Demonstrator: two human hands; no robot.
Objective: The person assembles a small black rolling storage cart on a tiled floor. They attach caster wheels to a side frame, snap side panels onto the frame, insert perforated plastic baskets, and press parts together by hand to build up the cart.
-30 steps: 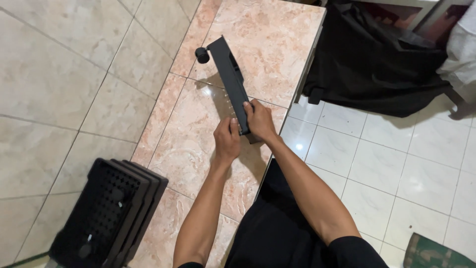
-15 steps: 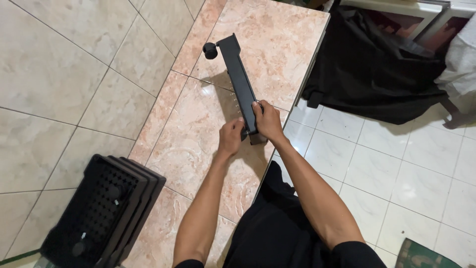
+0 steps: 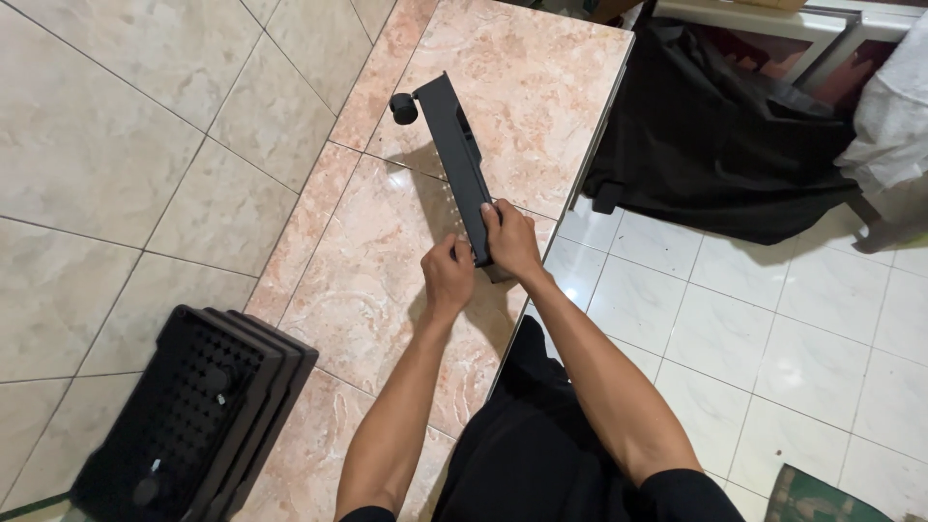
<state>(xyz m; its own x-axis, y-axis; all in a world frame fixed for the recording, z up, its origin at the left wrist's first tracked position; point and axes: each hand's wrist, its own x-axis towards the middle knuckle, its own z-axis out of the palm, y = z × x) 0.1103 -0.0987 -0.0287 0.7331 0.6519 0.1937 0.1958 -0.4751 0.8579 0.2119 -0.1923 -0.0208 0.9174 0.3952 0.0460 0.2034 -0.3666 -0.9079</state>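
2 hands on 1 long black panel (image 3: 462, 169), both at its near end. Right hand (image 3: 509, 242) wrapped over that end from above, fingers (image 3: 495, 215) close together and curled down onto the top edge, thumb hidden behind the panel. Left hand (image 3: 448, 277) just beside it on the left, fingers bent inward into a loose fist, knuckles up, fingertips pressed against the panel's left face; whether actually pinching anything, impossible to tell from this angle. Hands nearly touching each other, forearms running back toward the camera.

Panel standing on edge on the pinkish marble counter (image 3: 387, 280), slanting away from the hands toward the far left. Row of small pale dots along its lower left side, just above the left hand. At the far tip, 1 small black caster wheel (image 3: 403, 107) fixed to the corner, resting near the counter's left edge.

Further out, lower left, leaning against the beige tiled wall: a stack of black perforated trays (image 3: 184, 416), about 3 deep. To the right of the counter, white floor tiles (image 3: 735, 319), with a heap of black fabric (image 3: 715, 145) lying well apart from the hands. Black clothing (image 3: 541, 454) below the arms.
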